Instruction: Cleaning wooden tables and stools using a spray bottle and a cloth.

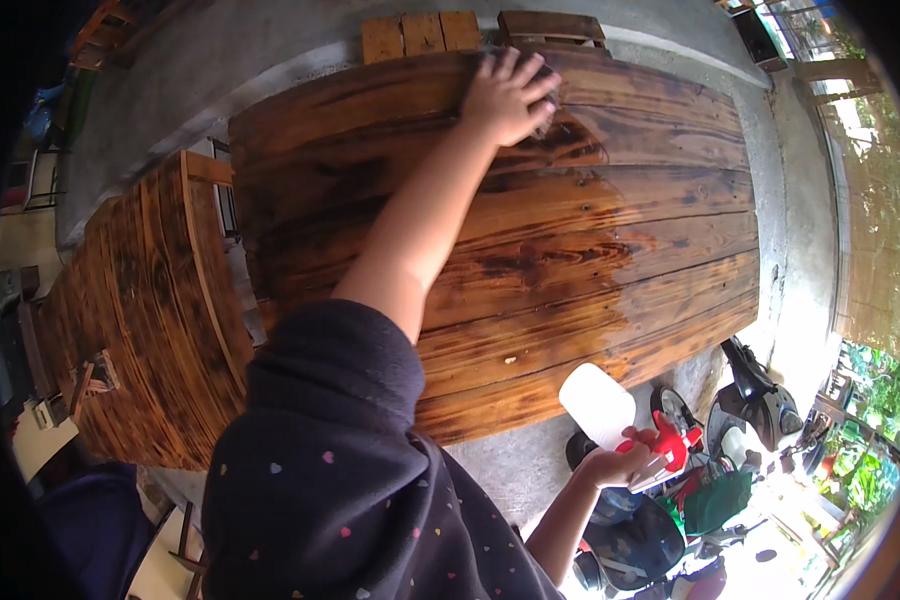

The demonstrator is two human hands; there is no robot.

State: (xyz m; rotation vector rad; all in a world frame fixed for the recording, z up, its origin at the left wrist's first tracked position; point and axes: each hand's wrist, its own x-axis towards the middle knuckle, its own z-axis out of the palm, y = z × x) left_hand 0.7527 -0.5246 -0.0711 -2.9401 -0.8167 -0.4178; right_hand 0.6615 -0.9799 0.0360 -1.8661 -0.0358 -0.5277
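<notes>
My left arm stretches across a wooden plank table (670, 190) to its far edge. There my left hand (505, 100) lies with fingers spread over a dark cloth (546, 122), which shows only in part beneath and beside the fingers; its exact kind is hard to make out. Near the table's front right edge, my right hand (615, 465) grips a spray bottle (598, 402) by its red trigger head. The bottle's white body is tilted, pointing up and to the left. The tabletop looks darker and shinier on the left and middle, paler on the right.
A second wooden plank surface (140, 310) stands at the left. Two wooden seats (420, 37) sit past the far edge. Parked motorbikes (755, 400) are at the lower right. A small pale bit (510, 360) lies on the table near its front.
</notes>
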